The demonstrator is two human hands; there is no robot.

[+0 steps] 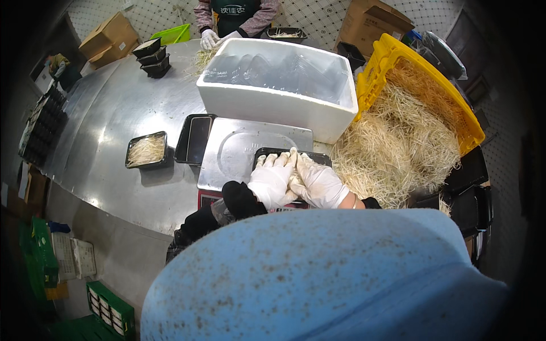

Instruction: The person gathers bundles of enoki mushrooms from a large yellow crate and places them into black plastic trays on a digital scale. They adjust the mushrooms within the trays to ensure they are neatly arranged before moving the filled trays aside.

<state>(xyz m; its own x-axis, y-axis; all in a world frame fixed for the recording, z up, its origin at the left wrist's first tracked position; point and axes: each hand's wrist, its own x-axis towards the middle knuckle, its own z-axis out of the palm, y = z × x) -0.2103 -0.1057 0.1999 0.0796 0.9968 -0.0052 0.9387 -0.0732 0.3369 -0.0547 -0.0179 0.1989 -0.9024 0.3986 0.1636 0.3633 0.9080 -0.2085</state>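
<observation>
Both my hands wear white gloves and lie over a black plastic tray [266, 151] on the metal plate of a weighing scale [230, 145]. My left hand [271, 181] covers the tray's left part, fingers pointing away from me. My right hand [318, 181] is beside it with the fingertips close to the left ones. Pale sprouts show a little between the hands; the rest of the tray's contents is hidden. Left of the scale stand an empty black tray [182, 140] and a tray of bean sprouts [146, 150]. A large heap of sprouts [384, 149] lies to the right.
Behind the scale stands a white foam box [273, 100] with clear plastic lids. A yellow crate [473, 128] lies tipped behind the sprout heap. Stacked filled trays [154, 64] stand at the back left. Across the table a co-worker's gloved hands [210, 39] touch sprouts.
</observation>
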